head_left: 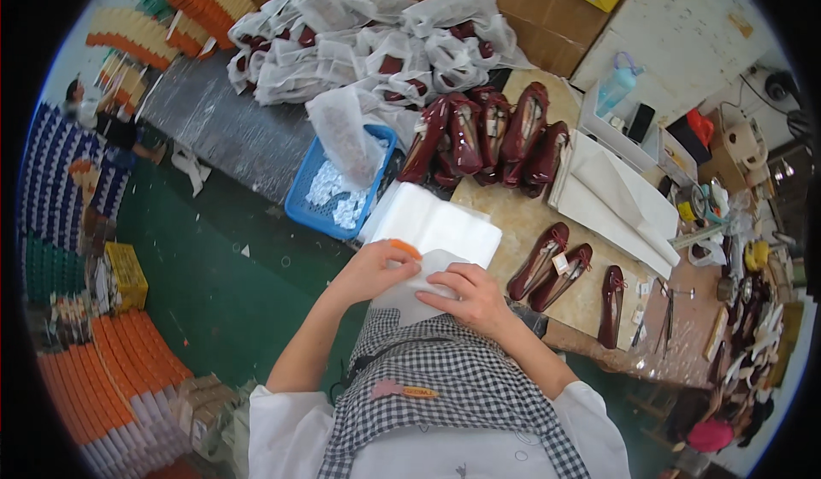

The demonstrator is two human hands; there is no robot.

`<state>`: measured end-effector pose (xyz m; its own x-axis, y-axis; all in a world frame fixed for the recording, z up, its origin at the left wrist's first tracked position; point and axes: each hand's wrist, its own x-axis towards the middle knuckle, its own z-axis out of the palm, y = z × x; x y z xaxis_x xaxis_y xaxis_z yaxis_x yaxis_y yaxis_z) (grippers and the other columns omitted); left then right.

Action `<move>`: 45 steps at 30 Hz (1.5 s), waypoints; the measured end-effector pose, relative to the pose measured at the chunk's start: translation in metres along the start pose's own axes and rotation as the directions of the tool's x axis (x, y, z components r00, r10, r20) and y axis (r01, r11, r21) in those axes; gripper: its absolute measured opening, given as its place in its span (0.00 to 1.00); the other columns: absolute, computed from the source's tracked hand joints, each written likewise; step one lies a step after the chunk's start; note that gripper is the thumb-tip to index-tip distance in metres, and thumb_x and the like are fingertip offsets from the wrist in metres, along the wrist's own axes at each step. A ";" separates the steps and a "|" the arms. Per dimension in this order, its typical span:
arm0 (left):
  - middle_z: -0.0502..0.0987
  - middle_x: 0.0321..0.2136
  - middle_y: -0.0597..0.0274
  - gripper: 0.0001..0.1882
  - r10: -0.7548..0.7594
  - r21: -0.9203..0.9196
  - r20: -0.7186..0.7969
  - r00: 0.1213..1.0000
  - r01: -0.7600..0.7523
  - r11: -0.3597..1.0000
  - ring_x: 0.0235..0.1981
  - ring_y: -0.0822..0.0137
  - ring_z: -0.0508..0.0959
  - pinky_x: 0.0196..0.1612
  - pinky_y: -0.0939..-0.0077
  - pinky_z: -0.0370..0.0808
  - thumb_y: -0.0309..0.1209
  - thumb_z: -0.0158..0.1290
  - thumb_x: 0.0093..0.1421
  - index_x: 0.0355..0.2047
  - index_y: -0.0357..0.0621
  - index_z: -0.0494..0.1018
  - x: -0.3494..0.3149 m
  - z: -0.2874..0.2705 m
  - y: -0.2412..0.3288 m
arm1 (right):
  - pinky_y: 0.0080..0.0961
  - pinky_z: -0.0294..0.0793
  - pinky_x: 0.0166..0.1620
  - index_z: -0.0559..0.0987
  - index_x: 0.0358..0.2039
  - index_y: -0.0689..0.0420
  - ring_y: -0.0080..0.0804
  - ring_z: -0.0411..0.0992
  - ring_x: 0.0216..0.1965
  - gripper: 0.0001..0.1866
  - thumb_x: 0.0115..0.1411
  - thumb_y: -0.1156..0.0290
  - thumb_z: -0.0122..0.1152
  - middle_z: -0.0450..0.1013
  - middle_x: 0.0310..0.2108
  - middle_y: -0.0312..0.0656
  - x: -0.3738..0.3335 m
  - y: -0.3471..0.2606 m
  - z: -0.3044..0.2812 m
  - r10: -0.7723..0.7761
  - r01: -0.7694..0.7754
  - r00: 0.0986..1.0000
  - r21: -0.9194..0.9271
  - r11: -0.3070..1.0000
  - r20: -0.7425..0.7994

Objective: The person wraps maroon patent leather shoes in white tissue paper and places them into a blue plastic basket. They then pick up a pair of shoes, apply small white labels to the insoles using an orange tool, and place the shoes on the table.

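"Where are the hands?"
"Just past the checked apron [410,363]. The right hand [475,298] lays bent fingers on a white, translucent sheet [410,308]; the left hand [372,272] curls beside it, at an orange piece [405,248]. Whether either pinches, I can't tell."
"And beyond the sheet?"
"A white stack [436,222], then a blue basket [320,225] to the left, dark red shoes [466,133] to the right. Farther back, white-wrapped shoes [329,56] lie heaped."

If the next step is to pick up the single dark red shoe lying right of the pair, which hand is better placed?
Probably the right hand: it is nearer to that shoe. The left hand is farther away. Both are at the thin white sheet.
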<state>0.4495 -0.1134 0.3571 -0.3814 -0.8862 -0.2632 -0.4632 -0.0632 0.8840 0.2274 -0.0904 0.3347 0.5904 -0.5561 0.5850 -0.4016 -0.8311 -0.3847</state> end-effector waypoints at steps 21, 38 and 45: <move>0.72 0.37 0.60 0.12 -0.040 -0.535 -0.334 0.942 -0.154 0.831 0.36 0.74 0.73 0.35 0.79 0.74 0.20 0.50 0.57 0.43 0.35 0.72 0.081 -0.091 -0.053 | 0.19 0.69 0.32 0.78 0.38 0.65 0.17 0.69 0.27 0.10 0.59 0.73 0.55 0.75 0.24 0.37 0.086 0.038 0.092 0.905 -0.680 0.408 0.702 0.213 0.122; 0.72 0.19 0.69 0.13 -0.335 -0.791 -0.063 0.940 0.157 0.592 0.19 0.79 0.70 0.24 0.83 0.68 0.36 0.48 0.64 0.28 0.41 0.74 0.109 -0.105 -0.077 | 0.38 0.68 0.46 0.78 0.40 0.57 0.47 0.71 0.41 0.13 0.55 0.66 0.58 0.74 0.37 0.50 0.074 0.089 0.088 0.798 -0.818 0.572 0.066 0.571 0.191; 0.71 0.14 0.71 0.12 -0.080 -0.314 -0.120 0.990 0.039 0.948 0.15 0.84 0.64 0.18 0.87 0.59 0.32 0.51 0.61 0.29 0.35 0.79 0.125 -0.099 -0.043 | 0.43 0.68 0.47 0.64 0.58 0.57 0.54 0.69 0.43 0.31 0.54 0.63 0.60 0.71 0.46 0.55 0.038 0.229 0.018 0.812 -0.949 0.315 -0.170 0.265 -0.491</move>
<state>0.5008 -0.2667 0.3240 -0.2441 -0.9270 -0.2848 -0.2025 -0.2385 0.9498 0.1708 -0.3022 0.2560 -0.4840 -0.8464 0.2222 -0.7857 0.3086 -0.5362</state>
